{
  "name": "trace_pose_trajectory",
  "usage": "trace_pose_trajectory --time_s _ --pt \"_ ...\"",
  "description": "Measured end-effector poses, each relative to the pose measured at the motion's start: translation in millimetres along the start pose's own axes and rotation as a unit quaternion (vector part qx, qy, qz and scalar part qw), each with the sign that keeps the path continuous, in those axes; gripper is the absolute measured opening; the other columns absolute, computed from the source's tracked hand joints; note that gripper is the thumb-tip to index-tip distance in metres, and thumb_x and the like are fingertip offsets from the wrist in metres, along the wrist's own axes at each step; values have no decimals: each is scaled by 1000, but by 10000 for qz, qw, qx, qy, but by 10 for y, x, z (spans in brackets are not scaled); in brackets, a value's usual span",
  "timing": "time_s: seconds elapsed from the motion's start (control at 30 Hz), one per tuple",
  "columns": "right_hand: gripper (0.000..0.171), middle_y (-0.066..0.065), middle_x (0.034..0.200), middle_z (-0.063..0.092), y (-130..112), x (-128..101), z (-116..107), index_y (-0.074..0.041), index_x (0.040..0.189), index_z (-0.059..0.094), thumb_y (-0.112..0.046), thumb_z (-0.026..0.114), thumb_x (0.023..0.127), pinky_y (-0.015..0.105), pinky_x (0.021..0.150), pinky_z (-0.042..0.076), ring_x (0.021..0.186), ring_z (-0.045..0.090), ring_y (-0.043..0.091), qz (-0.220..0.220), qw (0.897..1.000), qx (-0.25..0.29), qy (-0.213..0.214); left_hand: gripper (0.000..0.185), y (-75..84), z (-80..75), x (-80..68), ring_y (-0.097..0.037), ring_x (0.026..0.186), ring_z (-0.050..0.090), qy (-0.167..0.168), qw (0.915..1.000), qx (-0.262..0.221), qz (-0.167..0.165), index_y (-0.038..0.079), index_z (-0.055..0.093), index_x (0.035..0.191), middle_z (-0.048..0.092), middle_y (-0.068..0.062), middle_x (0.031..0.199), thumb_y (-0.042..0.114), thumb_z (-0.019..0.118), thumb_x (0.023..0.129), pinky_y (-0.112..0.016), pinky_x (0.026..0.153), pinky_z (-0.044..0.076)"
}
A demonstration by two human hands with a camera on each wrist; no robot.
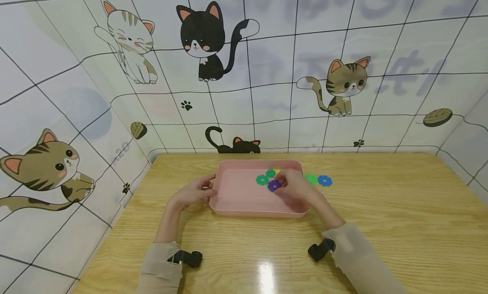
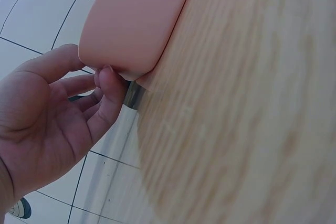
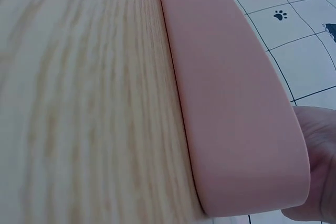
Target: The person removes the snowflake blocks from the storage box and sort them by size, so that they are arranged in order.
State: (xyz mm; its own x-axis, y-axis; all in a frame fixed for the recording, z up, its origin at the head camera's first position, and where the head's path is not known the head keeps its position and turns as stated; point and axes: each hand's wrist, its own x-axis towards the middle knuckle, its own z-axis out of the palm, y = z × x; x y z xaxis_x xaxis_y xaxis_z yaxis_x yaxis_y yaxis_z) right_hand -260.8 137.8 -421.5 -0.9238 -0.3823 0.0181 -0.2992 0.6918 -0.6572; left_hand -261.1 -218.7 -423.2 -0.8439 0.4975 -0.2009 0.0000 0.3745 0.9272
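A shallow pink tray [image 1: 236,192] sits on the table. At its left end my left hand [image 1: 194,191] holds the wall. The left wrist view shows the fingers and thumb of the left hand [image 2: 58,98] bent against that tray corner. My right hand [image 1: 295,184] reaches inside over the right half, thumb and fingertips pinching the edge of a purple notched disc [image 1: 273,185]. Beside it in the tray lie a green notched disc [image 1: 262,180], a smaller-looking green one [image 1: 270,173] and a yellow piece [image 1: 277,171] partly behind the hand. The tray wall hides most of this hand in the right wrist view.
Just outside the tray's right wall, a light green disc [image 1: 311,179] and a blue disc [image 1: 325,181] lie on the wooden table [image 1: 381,209]. A tiled wall covering [image 1: 270,95] with cat drawings rises behind the table. Each wrist wears a black camera.
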Motion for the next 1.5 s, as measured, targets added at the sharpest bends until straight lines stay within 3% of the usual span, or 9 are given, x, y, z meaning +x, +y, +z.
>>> trace_pose_trajectory --time_s 0.13,0.33,0.5,0.6,0.83,0.97,1.5 --pt "31 10 97 64 3 -2 6 1 108 66 -6 83 83 38 84 53 89 59 23 30 9998 161 96 69 -8 -7 9 -20 87 56 -30 10000 -23 35 0 22 159 49 -15 111 6 58 101 -28 72 52" --pt "18 9 90 67 35 -15 7 0 102 61 -2 75 90 33 74 55 80 64 19 -208 9979 546 261 69 -38 -20 31 -19 85 57 -84 9999 -76 103 0 20 160 48 -15 110 5 57 101 -28 72 52" --pt "15 15 90 66 58 -45 -39 5 105 58 0 68 95 35 67 58 74 68 26 -210 9874 1547 248 70 -43 -17 29 -18 85 58 -50 9999 -82 77 1 21 160 48 -14 110 6 57 101 -28 71 53" --pt "19 18 94 64 57 -85 -100 6 110 55 -1 66 96 39 67 60 74 69 31 -93 9820 1864 305 70 -28 -8 14 -19 84 57 -29 10000 -65 25 3 21 160 49 -15 110 6 58 101 -28 71 53" --pt "26 20 100 65 145 -174 -276 7 117 55 -3 66 97 36 67 60 76 68 24 -14 9836 1704 592 69 -28 -11 5 -19 85 58 -45 10000 -77 34 2 22 160 49 -15 111 7 58 101 -29 71 53" --pt "29 23 101 66 221 -239 -377 10 118 53 -2 67 96 33 66 60 77 70 27 3 9808 1802 748 70 -33 -8 6 -19 85 58 -54 10000 -66 44 2 21 160 49 -15 111 7 58 101 -28 72 53" --pt "29 27 103 63 553 -522 -769 11 118 49 -8 63 101 38 69 60 75 71 22 99 9795 1691 1093 70 -34 -4 8 -20 85 57 -62 10000 -33 34 3 21 161 49 -16 112 7 57 101 -29 72 52"
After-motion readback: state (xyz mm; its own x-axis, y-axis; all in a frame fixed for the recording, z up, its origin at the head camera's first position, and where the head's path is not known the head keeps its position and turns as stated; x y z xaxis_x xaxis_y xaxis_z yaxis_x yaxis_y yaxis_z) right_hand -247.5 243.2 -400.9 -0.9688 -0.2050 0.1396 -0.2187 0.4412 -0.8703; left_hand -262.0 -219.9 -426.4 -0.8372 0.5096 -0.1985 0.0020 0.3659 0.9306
